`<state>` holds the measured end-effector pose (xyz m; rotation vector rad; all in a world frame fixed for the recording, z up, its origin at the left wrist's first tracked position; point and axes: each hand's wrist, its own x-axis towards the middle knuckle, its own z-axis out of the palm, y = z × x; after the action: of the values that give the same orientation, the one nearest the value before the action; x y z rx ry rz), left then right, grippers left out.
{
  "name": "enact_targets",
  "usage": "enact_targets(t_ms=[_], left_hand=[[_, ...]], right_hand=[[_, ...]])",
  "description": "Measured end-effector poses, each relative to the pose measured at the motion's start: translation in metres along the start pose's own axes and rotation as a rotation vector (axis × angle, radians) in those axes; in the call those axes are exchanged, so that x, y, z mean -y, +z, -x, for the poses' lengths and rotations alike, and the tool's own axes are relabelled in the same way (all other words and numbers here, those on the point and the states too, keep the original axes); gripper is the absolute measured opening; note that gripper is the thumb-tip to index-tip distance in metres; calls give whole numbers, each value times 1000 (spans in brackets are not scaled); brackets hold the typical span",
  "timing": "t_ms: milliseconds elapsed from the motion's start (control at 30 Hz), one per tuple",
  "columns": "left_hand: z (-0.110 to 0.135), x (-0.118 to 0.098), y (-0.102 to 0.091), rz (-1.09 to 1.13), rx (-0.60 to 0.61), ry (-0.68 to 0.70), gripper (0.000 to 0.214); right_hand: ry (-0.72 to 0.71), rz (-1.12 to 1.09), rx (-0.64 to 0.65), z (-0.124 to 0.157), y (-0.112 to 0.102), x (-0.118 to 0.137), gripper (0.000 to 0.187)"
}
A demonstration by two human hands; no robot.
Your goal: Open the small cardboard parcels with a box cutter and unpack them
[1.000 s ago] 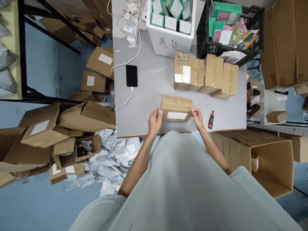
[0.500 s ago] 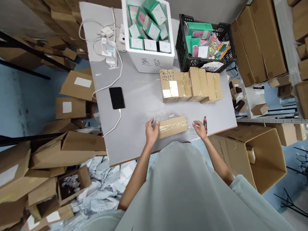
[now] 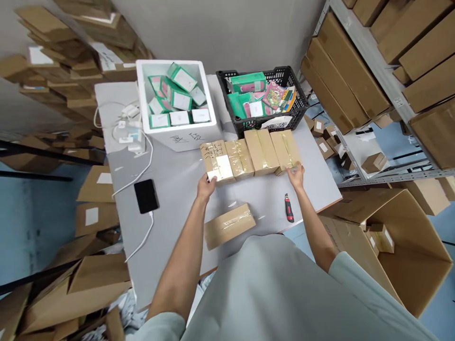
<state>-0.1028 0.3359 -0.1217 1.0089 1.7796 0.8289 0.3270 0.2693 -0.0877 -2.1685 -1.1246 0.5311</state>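
Several taped cardboard boxes stand side by side in a row on the grey table (image 3: 170, 265). My left hand (image 3: 206, 186) grips the near left corner of the leftmost cardboard box (image 3: 212, 156), which carries handwriting and a white label. At the other end, my right hand (image 3: 296, 177) grips the near right corner of the rightmost cardboard box (image 3: 285, 147). Closer to my body lies a longer taped carton (image 3: 230, 226), which neither hand touches. A red and black utility knife (image 3: 289, 208) rests just left of my right forearm.
Behind the row stand a white foam box (image 3: 177, 137) of green packages and a black crate (image 3: 245, 124). A phone (image 3: 146, 196) with a white cable lies at left. A big open carton (image 3: 414, 237) stands at right, beside shelving (image 3: 387, 78).
Both hands have moved forward from the long carton's area to the two ends of the box row. The long carton is now untouched. My view has tilted up.
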Motion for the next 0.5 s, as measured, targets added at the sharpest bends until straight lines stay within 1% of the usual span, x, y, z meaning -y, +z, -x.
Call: enact_targets(t_ms=[100,167,300,400,500], left_hand=[[6,-5,12,-34,-23,-26,37],[13,-6,18,-49,-22,-38,37],[26,-7,35,-70,2,-46,38],[30,-10,57,-82,45,-37,41],[28,-16,80,-99,80,-22,45]], right_hand=[[91,-2,30,-18,6,-9,101],[95,-16,49,-25,5,-18,101],[55,-70,50,-48,-10,-38,105],[29,-89,40,-73,-23,-51,109],[45,-99,43,-96,-35,-61,110]])
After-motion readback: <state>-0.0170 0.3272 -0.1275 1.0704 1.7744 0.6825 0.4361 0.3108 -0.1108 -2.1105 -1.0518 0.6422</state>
